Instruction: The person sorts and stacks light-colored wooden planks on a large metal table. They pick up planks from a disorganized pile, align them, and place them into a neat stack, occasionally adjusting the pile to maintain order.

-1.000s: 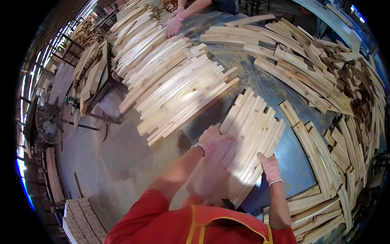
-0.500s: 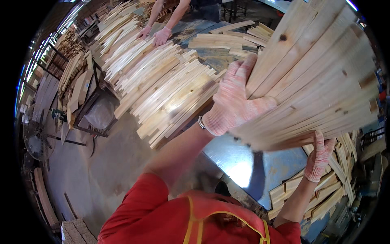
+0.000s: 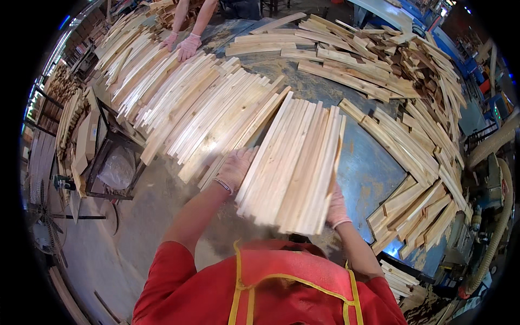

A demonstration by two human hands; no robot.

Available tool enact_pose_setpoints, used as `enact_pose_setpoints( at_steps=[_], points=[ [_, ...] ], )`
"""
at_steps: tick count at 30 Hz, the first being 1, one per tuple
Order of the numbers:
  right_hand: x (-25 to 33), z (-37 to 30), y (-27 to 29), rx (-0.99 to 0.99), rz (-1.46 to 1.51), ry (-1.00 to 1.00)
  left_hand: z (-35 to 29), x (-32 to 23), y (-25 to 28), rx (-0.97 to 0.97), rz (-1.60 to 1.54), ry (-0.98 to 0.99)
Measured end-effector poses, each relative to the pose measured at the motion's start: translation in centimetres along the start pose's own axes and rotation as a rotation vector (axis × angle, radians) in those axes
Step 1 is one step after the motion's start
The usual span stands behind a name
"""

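A bundle of pale wooden strips (image 3: 292, 168), lying side by side, is held in front of me at the near edge of the worktable. My left hand (image 3: 236, 169), in a pink-and-white knitted glove, presses against the bundle's left side, its fingers partly hidden by the strips. On the opposite side my right hand (image 3: 337, 207), gloved the same way, grips the bundle; its fingertips are hidden behind the wood. Left of the bundle, a long row of similar wooden strips (image 3: 214, 114) runs away from me across the table.
A blue-grey worktable (image 3: 355, 143) bears loose wooden strips (image 3: 409, 157) and a heap of offcuts (image 3: 417, 62). At the far left, another person's gloved hands (image 3: 187, 46) rest on the row. A cart with a plastic bag (image 3: 116, 167), a fan (image 3: 46, 222) and a ribbed hose (image 3: 501, 216) surround the area.
The bundle has come down from high on the right to the table's near edge beside the row. Both my hands moved left with it, and the view shifted right.
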State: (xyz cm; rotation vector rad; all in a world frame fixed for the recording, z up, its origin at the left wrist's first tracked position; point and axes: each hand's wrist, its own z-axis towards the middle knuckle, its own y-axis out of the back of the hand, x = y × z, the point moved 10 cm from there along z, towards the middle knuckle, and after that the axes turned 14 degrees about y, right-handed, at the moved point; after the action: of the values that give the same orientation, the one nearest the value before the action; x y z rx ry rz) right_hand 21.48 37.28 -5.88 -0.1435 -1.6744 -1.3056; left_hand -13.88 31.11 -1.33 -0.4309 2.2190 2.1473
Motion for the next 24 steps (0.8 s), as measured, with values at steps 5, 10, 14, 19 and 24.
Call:
enact_pose_setpoints(
  at_steps=[5, 10, 14, 19, 24],
  points=[
    [2.6, 2.0, -2.3, 0.441, -0.357, -0.129, -0.7, 3.0, 0.0, 0.148, 0.209, 0.172],
    [2.3, 2.7, -0.7, 0.089, 0.436, -0.406, -1.0, -8.6, 7.2, -0.143, -0.021, 0.006],
    [4.8, 4.1, -3.6, 0.425, 0.828, -0.218, -2.8, -19.0, 3.4, -0.08, -0.083, -0.043],
    [-4.0, 15.8, 15.7, -0.077, -0.595, 0.131, -3.5, -20.5, 1.0, -0.171, -0.051, -0.007],
    [-19.8, 20.3, 19.1, 0.067, -0.914, 0.001, -4.7, -23.2, -1.5, -0.057, -0.036, -0.135]
  ],
)
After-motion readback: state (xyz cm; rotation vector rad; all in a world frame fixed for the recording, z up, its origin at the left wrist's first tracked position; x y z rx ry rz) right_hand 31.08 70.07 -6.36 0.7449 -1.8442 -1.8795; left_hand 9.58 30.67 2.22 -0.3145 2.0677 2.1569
